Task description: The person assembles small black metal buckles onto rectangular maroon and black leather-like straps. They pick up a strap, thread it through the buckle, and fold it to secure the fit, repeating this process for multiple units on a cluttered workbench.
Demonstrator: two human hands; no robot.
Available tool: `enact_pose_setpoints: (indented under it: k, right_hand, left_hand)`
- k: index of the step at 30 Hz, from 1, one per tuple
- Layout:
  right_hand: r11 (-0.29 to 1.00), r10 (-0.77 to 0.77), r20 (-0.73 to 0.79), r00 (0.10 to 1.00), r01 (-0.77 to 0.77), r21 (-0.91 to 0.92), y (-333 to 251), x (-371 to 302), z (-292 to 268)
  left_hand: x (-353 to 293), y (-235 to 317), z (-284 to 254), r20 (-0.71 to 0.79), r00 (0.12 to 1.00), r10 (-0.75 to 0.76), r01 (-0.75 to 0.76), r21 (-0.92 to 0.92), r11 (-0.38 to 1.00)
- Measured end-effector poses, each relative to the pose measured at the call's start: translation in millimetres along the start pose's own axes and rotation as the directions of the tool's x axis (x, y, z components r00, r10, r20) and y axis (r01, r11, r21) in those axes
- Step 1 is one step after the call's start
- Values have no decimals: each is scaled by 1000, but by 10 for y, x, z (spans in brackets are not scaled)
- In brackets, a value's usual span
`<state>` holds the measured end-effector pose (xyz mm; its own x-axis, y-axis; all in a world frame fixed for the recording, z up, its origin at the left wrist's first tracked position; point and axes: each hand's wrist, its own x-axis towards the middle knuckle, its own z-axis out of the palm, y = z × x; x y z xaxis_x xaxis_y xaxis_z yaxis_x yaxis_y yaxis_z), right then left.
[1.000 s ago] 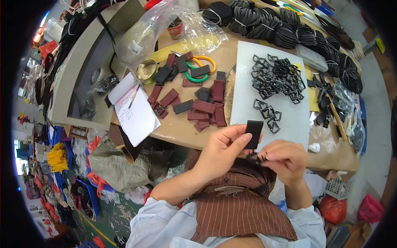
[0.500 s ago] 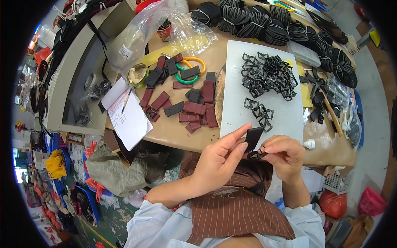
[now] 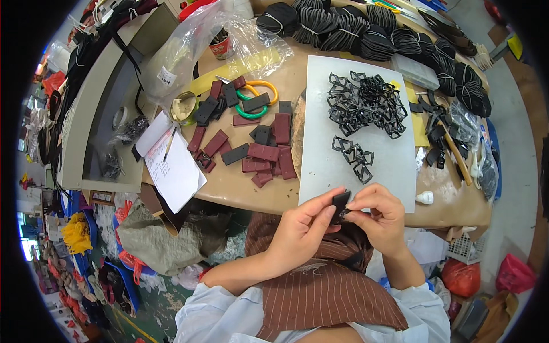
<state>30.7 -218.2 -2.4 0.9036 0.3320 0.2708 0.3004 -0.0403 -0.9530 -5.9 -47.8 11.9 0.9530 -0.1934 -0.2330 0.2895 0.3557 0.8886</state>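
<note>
My left hand (image 3: 298, 230) pinches a small black leather piece (image 3: 341, 200) between thumb and fingers, just in front of the table edge. Against it, my right hand (image 3: 380, 219) is closed with its fingertips together on a black metal buckle, now mostly hidden between the two hands. Beyond them, several loose black buckles (image 3: 353, 155) lie on a white board (image 3: 315, 114), with a larger heap of the same buckles (image 3: 372, 103) behind. Left of the board are scattered dark red leather pieces (image 3: 263, 151) and black leather pieces (image 3: 235, 154).
Scissors with green and orange handles (image 3: 272, 87) lie among the leather pieces. A notebook (image 3: 174, 171) with a pen sits left, beside a grey metal tray (image 3: 80, 128). Bundled black cords (image 3: 317, 26) line the back. A small white cap (image 3: 425, 198) is right of the board.
My right hand has brought the buckle in to the black leather piece, and the fingertips now meet there. The leather piece has dropped slightly and moved left with my left hand.
</note>
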Motion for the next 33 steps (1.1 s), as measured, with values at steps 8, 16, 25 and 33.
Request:
enact_pose_setpoints:
  k: [8,16,25,33]
  right_hand:
    - [997,58,-22,998,-57,44,-22,-123,18]
    - [872,366,184,912,-405,275,27,-48,-4]
    - [713,357,201,912,-405,573,17,-74,-5]
    - [860,292,46,955,-283,425,-59,-75,57]
  left_hand:
    - [-67,-157,-80,102,990,92,-109,176,978]
    - [17,-4,-115,163,972,169,-234,601,764]
    - [127,37,-205,18,986,167,-168,189,968]
    - [159,-76,-192,-2,991,130,-130,25,991]
